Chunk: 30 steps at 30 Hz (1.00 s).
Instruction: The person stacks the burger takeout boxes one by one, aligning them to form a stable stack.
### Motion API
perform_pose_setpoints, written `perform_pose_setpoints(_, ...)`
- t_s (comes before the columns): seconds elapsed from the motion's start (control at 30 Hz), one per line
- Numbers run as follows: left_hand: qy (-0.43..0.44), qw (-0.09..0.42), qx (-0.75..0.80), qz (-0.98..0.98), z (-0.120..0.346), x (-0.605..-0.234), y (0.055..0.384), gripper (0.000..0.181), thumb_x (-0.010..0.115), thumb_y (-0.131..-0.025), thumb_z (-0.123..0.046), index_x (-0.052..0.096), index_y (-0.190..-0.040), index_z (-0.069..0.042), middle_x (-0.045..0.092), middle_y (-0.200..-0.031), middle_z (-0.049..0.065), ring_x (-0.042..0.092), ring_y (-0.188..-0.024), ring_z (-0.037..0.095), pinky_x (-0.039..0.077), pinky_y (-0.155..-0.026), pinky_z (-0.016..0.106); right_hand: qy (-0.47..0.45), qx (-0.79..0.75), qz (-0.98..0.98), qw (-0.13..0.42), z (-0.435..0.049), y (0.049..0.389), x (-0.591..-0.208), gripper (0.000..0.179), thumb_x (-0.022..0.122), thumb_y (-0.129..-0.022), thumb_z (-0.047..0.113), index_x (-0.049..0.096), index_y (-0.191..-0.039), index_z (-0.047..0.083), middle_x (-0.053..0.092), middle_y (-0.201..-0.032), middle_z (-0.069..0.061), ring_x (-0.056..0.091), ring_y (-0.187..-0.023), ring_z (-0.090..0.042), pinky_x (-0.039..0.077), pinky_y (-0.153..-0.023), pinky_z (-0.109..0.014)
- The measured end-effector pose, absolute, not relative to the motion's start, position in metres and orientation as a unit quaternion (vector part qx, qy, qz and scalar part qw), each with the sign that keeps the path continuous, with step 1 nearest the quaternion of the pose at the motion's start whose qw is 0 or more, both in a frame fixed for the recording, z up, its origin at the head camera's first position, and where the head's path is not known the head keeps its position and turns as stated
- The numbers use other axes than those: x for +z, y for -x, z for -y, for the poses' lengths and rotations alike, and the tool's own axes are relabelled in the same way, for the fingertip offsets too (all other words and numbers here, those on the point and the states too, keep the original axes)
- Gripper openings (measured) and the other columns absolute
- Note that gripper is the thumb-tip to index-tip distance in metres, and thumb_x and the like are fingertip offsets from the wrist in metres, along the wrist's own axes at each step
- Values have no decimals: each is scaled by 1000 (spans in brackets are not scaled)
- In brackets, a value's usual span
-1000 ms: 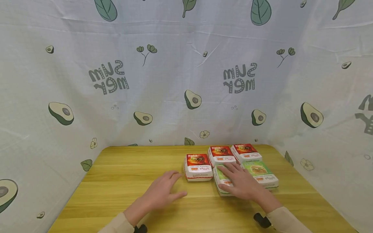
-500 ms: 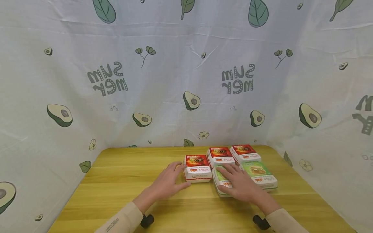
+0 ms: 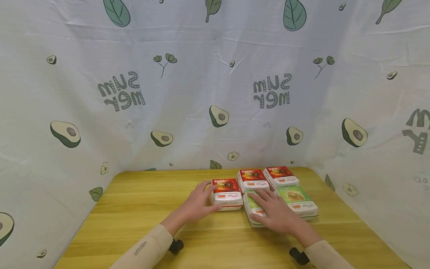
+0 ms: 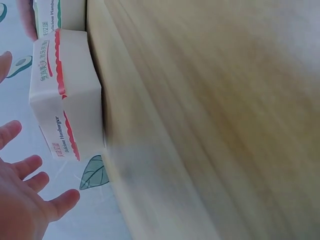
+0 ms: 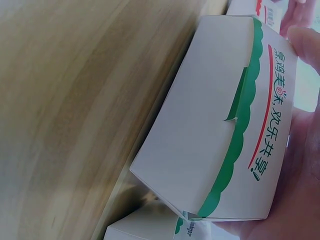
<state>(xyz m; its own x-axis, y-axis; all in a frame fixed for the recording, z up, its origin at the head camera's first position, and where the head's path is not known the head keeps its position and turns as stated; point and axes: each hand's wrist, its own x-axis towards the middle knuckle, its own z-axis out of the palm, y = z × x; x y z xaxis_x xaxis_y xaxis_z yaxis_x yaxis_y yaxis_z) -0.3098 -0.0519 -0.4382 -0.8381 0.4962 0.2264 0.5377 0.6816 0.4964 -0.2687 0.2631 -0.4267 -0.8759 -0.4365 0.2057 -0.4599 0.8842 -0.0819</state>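
Observation:
My left hand (image 3: 196, 203) is at the left side of a red-topped hamburger box (image 3: 226, 194), its fingers spread by the far left corner and its thumb near the front. In the left wrist view, gaps show between the fingers (image 4: 37, 182) and this box (image 4: 70, 100); any contact is unclear. My right hand (image 3: 277, 211) rests over a green-topped hamburger box (image 3: 252, 209), fingers laid across the lid and thumb near the left front edge. In the right wrist view, the palm lies above this box (image 5: 215, 120), with the thumb at a lid corner.
Two more red-topped boxes (image 3: 252, 179) stand behind, and another green-topped box (image 3: 295, 200) sits on the right. They form a close group on the wooden table (image 3: 141, 201). A printed curtain (image 3: 188, 93) hangs behind and at both sides.
My left hand has moved right and forward, up to the red-topped box at the left. The right hand stays on the green-topped box. The view has shifted slightly.

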Motion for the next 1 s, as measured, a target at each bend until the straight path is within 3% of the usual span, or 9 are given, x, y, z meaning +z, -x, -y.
perform_pose_setpoints(0.37,246,5,-301,921,48,-441,326,88,68,-86,-64,33,-158,-26,19,-166,12,19,-153,37,24,-116,66,-224,65,969,86,-263,269,-426,74,53,-92,70,46,-152,27,42,-156,-9,36,-144,-42,31,-102,-78)
perform_pose_setpoints(0.7,246,-18,-339,908,42,-442,338,95,79,-78,-60,33,-157,-32,16,-167,12,22,-151,39,32,-112,66,-223,63,969,85,-263,269,-428,73,54,-92,69,45,-152,27,41,-156,-8,35,-144,-40,31,-102,-77)
perform_pose_setpoints(1.0,247,-34,-349,903,33,-442,344,100,85,-75,-53,33,-157,-30,14,-167,12,23,-150,39,33,-111,65,-229,62,967,91,-263,270,-429,73,53,-93,69,46,-152,26,42,-156,-8,37,-143,-39,34,-101,-76)
